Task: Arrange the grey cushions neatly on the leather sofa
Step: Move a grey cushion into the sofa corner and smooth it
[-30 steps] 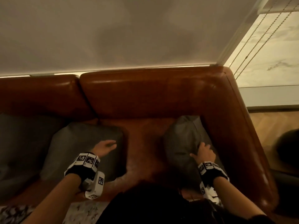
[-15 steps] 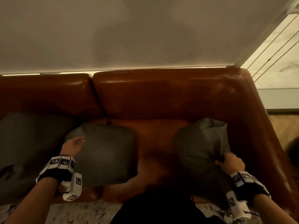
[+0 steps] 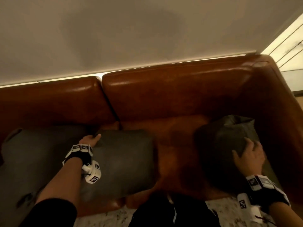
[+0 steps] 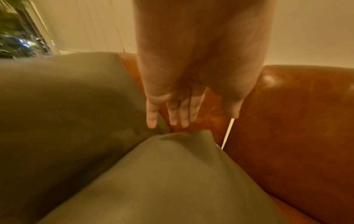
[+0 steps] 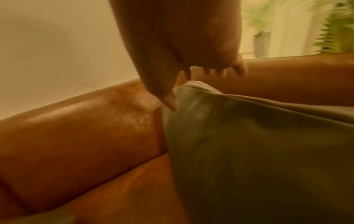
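Three grey cushions lie on the brown leather sofa. My left hand hovers with straight fingers at the far left corner of the middle cushion, next to the big left cushion. It holds nothing. The right cushion stands propped in the sofa's right corner against the armrest. My right hand lies spread on its face near the top. Its thumb touches the fabric, and the fingers are loose.
A pale wall or blind rises behind the backrest. The sofa's right armrest closes that end. Bare leather seat shows between the middle and right cushions. Patterned rug lies in front of the sofa. Plants stand beyond the armrest.
My left hand slid from the middle cushion's left edge up to its far corner. My right hand let go of the right cushion's lower edge and now lies on its face.
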Demonstrator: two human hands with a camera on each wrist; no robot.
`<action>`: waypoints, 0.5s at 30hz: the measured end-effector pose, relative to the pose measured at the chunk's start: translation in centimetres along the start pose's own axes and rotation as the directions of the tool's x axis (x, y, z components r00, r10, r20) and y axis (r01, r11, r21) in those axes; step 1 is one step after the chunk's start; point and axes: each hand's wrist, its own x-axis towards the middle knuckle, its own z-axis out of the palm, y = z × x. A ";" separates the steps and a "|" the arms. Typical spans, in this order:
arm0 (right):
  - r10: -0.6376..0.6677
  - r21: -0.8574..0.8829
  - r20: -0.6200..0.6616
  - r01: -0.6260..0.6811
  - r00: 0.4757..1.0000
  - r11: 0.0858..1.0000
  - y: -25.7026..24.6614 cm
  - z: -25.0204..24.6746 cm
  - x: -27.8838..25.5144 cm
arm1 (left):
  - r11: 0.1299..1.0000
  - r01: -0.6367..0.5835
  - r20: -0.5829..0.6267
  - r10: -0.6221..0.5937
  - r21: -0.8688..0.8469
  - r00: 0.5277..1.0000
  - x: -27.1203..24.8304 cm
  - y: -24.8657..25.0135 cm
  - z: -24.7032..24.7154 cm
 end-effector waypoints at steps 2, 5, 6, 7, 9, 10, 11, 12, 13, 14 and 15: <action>-0.150 0.034 0.011 0.149 0.989 0.988 -2.3 0.8 -1.8 | 0.999 0.007 0.047 -0.008 0.033 0.999 1.6 0.5 1.4; -0.267 0.054 0.097 0.263 0.959 0.963 -6.0 2.0 -3.1 | 0.975 0.009 0.013 -0.012 0.221 1.000 3.3 0.6 3.3; -0.301 0.061 0.139 0.295 0.944 0.954 -7.3 2.5 -3.2 | 0.966 0.001 -0.016 0.004 0.259 1.000 2.9 0.9 3.7; -0.330 0.065 0.191 0.323 0.925 0.944 -8.6 3.0 -3.3 | 0.963 -0.008 -0.044 0.021 0.270 0.999 2.4 1.1 3.9; -0.384 0.057 0.297 0.385 0.874 0.921 -11.1 3.8 -3.4 | 0.978 -0.032 -0.097 0.053 0.206 0.994 1.2 1.4 4.4; -0.404 0.047 0.350 0.415 0.845 0.908 -12.4 4.2 -3.3 | 0.990 -0.040 -0.107 0.054 0.136 0.993 0.7 1.3 4.7; -0.419 0.037 0.403 0.443 0.814 0.896 -13.6 4.5 -3.3 | 0.996 -0.058 -0.115 0.065 0.065 0.991 -0.1 1.3 5.1; -0.427 0.036 0.460 0.465 0.778 0.885 -14.7 4.9 -3.2 | 0.997 -0.083 -0.113 0.083 0.006 0.990 -1.0 1.5 5.3; -0.428 0.045 0.516 0.475 0.742 0.879 -15.7 5.2 -2.9 | 0.992 -0.121 -0.119 0.116 -0.037 0.986 -2.3 1.9 5.7; -0.424 0.067 0.564 0.472 0.709 0.879 -16.6 5.7 -2.6 | 0.984 -0.163 -0.130 0.152 -0.077 0.980 -3.8 2.3 6.2; -0.416 0.100 0.602 0.452 0.682 0.886 -17.3 6.2 -2.2 | 0.969 -0.222 -0.146 0.206 -0.104 0.968 -5.4 2.8 6.8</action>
